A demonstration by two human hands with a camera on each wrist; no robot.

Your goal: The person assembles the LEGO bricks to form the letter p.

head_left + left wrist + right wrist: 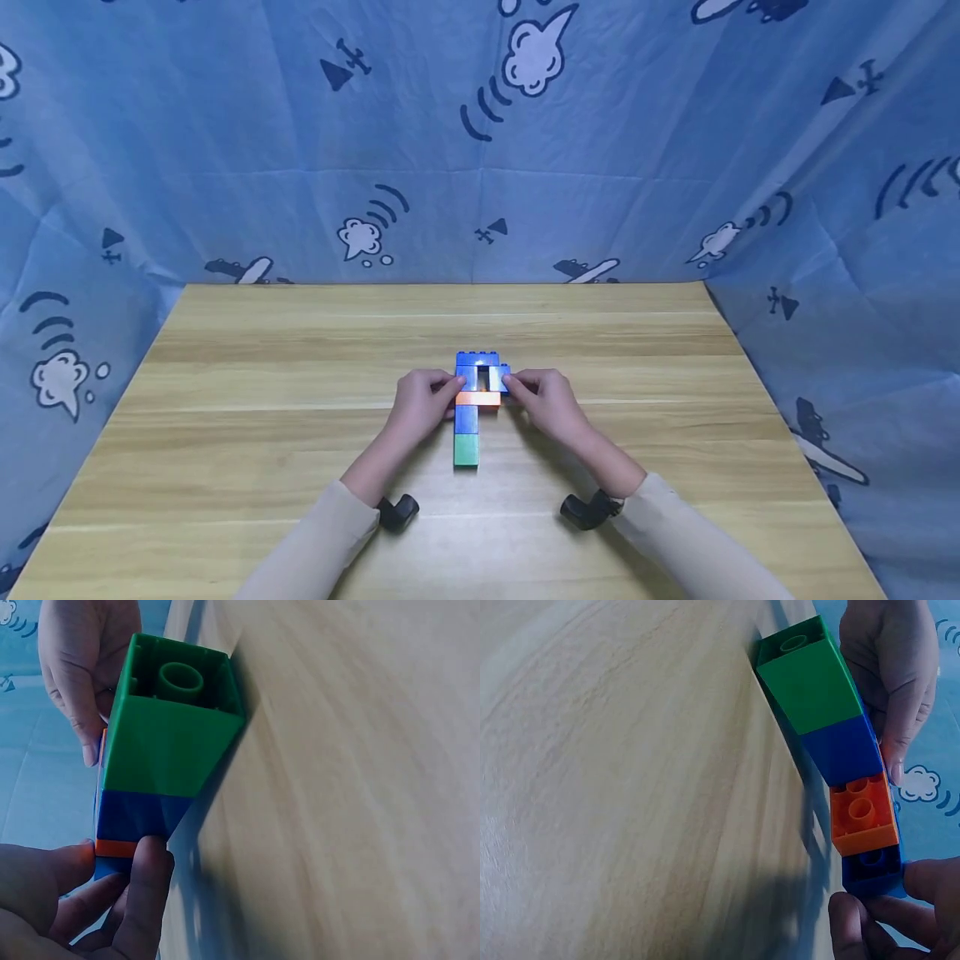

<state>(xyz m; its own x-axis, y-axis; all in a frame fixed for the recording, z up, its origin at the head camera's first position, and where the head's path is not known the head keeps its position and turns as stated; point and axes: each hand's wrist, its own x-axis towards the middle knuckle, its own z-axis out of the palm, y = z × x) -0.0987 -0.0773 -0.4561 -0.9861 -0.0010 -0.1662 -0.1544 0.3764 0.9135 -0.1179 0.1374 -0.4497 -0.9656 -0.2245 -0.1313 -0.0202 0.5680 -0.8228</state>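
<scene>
A build of stacked toy bricks lies along the wooden table in the head view. Its near end is a green brick (pixel 466 450), followed by a blue brick (pixel 466 419) and a wider orange brick (pixel 477 399). Beyond these, blue bricks (pixel 477 359) frame a small rectangular gap. My left hand (pixel 424 400) grips the build's left side, thumb and fingers beside the orange brick in the left wrist view. On the opposite side, my right hand (pixel 550 404) pinches the right-hand blue brick (pixel 874 874), which juts out past the orange one. The green brick's hollow underside (pixel 180 679) faces me.
Both hands work over a wood-grain table (pixel 262 467). A blue curtain (pixel 420 100) with printed planes and clouds stands behind it and along both sides. Black wrist mounts (pixel 588 510) stick out inward from the sleeves.
</scene>
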